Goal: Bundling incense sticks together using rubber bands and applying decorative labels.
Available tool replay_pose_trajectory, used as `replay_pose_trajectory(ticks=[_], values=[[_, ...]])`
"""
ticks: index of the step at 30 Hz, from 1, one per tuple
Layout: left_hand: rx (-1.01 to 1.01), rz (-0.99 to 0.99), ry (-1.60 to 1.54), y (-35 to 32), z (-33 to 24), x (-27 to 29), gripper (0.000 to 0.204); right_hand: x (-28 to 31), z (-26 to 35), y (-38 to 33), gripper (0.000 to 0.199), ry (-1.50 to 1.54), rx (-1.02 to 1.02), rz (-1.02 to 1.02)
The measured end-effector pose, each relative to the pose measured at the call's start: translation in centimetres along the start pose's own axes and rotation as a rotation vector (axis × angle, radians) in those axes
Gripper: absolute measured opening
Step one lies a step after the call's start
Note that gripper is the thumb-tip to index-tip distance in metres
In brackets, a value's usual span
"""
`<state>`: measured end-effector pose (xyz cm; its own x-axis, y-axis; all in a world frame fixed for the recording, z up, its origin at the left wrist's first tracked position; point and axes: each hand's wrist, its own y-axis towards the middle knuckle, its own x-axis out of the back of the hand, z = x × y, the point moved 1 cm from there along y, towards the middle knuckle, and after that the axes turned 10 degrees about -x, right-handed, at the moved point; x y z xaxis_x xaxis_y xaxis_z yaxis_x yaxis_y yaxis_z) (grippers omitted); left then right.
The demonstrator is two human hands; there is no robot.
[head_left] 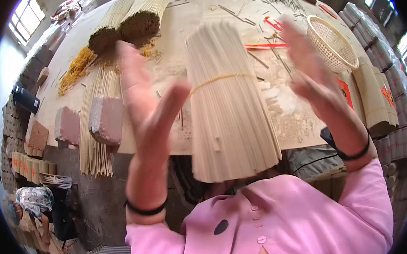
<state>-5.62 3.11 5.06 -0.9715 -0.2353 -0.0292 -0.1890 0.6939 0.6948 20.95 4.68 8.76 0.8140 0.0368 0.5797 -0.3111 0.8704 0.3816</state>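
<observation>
Hands are raised on either side of a bundle of pale sticks (227, 101), with neither one touching it. Left hand (147, 100) stands just left of the bundle, palm turned toward it, fingers (131, 68) straight, thumb spread apart, holding nothing. Right hand (310, 72) stands to the right, motion-blurred, fingers (294, 38) loosely spread, also holding nothing. Each wrist carries 1 dark band.

Bundle position: upright between the 2 hands, in front of the table (288, 121); what supports its lower end is hidden. 1 yellow rubber band (219, 78) girds it near mid-height.

Containers: 1 woven basket (332, 42) lies tilted on the table beyond the right hand; its visible inside shows nothing.

Other items on the table:
- 2 bundles of dark-tipped sticks (125, 21) at the far left.
- 1 heap of yellow rubber bands (76, 67).
- 2 pinkish blocks (106, 119) at the near left edge, beside a flat row of sticks (93, 134) overhanging the edge.
- Red sticks (266, 45) and loose sticks scattered behind the bundle.

Another person (32, 202) bends over at the lower left.
</observation>
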Motion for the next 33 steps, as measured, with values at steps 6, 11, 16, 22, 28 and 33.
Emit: replay_pose_trajectory(ticks=[6, 11, 16, 22, 28, 33], values=[[-0.703, 0.537, 0.369, -0.8, -4.6, 1.9, 0.083, 2.9, 0.8, -4.3, 0.072, -0.447, 0.501, -0.003], [-0.739, 0.594, 0.429, 0.0, -6.9, -0.1, 0.078, 3.3, 0.5, -4.7, 0.066, -0.511, 0.578, -0.031], [-0.705, 0.653, 0.434, 0.2, -7.1, -1.4, 0.072, 4.7, 0.1, -5.5, 0.06, -0.531, 0.614, -0.039], [-0.705, 0.656, 0.444, 1.6, -5.7, -3.3, 0.066, 5.1, -4.4, -5.0, 0.053, -0.498, 0.592, -0.064], [-0.862, 0.662, 0.493, 0.4, -6.3, -5.1, 0.06, 5.4, -2.1, -5.6, 0.046, -0.372, 0.663, -0.166], [-0.584, 0.164, 0.317, -1.3, -2.7, -0.6, 0.056, 4.7, -3.6, -5.1, 0.041, 0.176, 0.192, -0.367]])
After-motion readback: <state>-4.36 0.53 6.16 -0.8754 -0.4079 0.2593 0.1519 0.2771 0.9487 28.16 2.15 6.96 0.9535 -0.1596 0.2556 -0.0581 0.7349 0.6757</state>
